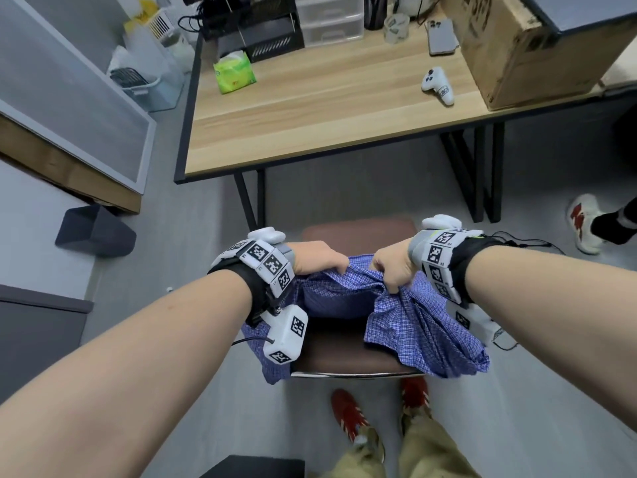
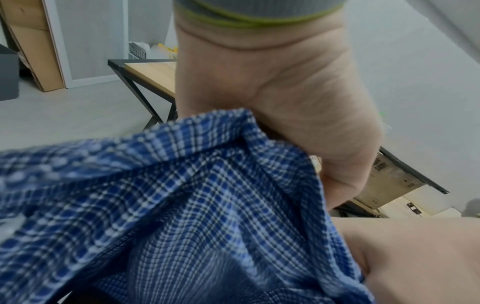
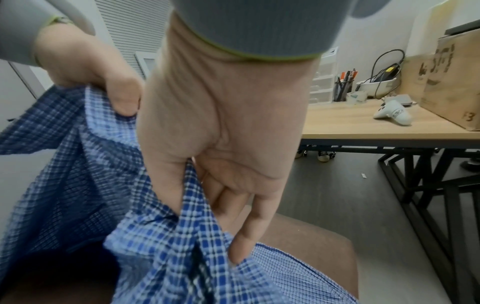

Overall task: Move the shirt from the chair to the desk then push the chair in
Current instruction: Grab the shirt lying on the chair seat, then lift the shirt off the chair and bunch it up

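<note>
Shirt hangs bunched over the brown chair seat; your left hand and right hand each grip its fabric, short of the desk.

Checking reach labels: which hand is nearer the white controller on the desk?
Right. The right hand is below the white controller, slightly left; the left hand lies farther left.

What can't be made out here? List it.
- Left hand fingers: head view, curled under the shirt.
- Chair legs: head view, under its seat.
- Cardboard box top: head view, cut off by the frame edge.
- Phone label: too small.
</note>
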Action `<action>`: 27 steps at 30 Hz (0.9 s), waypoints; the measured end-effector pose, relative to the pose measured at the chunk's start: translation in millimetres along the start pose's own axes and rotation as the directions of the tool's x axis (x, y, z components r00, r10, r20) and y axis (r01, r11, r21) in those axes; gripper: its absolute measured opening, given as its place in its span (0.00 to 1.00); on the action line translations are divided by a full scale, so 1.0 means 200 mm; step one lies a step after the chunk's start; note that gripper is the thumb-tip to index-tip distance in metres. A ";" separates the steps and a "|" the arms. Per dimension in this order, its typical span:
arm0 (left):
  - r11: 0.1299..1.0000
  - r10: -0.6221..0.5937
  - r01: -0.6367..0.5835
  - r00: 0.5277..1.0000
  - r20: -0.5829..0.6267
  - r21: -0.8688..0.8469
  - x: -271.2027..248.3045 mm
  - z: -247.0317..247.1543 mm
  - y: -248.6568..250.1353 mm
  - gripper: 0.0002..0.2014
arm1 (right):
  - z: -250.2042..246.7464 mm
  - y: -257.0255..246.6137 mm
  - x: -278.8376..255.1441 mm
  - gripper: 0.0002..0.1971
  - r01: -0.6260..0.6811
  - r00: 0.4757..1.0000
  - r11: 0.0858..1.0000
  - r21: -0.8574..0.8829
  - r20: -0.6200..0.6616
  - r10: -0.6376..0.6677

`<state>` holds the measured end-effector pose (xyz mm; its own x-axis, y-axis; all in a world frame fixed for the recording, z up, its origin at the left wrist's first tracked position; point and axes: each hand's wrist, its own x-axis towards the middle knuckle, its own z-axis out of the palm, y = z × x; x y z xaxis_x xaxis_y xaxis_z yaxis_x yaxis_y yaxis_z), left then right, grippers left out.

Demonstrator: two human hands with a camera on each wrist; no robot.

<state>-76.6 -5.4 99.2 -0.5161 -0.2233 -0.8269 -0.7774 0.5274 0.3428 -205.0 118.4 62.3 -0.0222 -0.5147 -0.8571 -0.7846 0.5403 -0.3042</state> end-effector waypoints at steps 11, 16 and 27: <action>0.998 -0.007 0.021 0.976 -0.216 0.062 -0.17 -0.28 0.04 0.22 | -0.39 0.04 -0.27 0.08 0.096 0.892 0.969 0.226 -0.451 0.017; 0.985 -0.023 0.061 0.974 -0.227 0.161 -0.21 -0.34 0.01 0.30 | -0.40 0.00 -0.31 0.28 0.127 0.922 0.976 0.175 -0.385 -0.051; 0.785 -0.099 0.190 0.978 -0.183 0.590 -0.25 -0.37 -0.09 0.07 | -0.42 0.00 -0.32 0.10 -0.112 0.914 0.987 -0.113 -0.402 0.057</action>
<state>-63.9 -65.1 166.7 -0.4938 -0.4204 -0.7612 -0.4962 0.8551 -0.1504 -255.7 95.3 152.2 -0.3146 -0.7071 -0.6332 -0.8423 0.5155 -0.1572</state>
